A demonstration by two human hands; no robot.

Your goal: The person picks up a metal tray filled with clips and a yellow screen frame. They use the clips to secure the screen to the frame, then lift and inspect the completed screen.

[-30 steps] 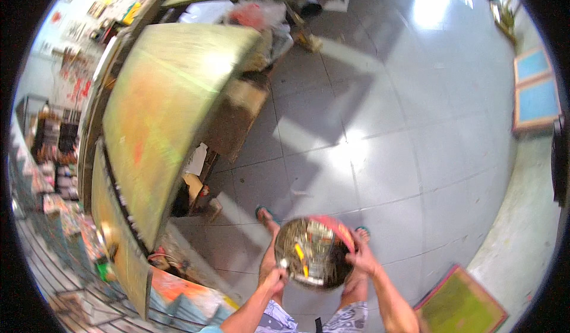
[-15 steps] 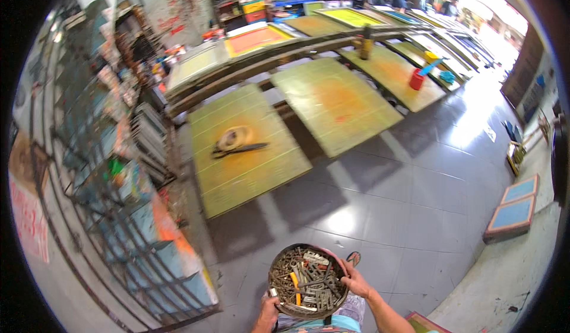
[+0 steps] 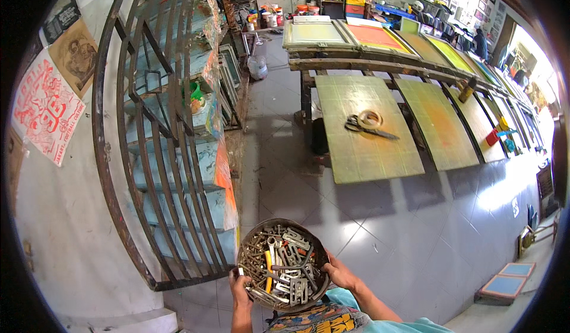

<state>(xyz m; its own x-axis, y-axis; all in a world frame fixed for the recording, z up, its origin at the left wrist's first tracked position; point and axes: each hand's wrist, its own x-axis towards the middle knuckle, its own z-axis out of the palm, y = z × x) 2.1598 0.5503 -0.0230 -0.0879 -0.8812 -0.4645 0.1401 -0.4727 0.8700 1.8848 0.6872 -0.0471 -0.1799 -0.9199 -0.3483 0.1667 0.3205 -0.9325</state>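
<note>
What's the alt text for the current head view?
A person's left hand and right hand hold a round bowl of screws and metal parts. Ahead, scissors and a tape roll lie on a greenish board; blue stairs behind a dark railing stand at left.

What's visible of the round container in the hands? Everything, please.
The round container is dark, probably metal, open side up, held in front of the torso. The left hand grips its left rim, the right hand its right. Screws, slotted metal pieces and a long yellow piece fill it. Underside hidden.
</note>
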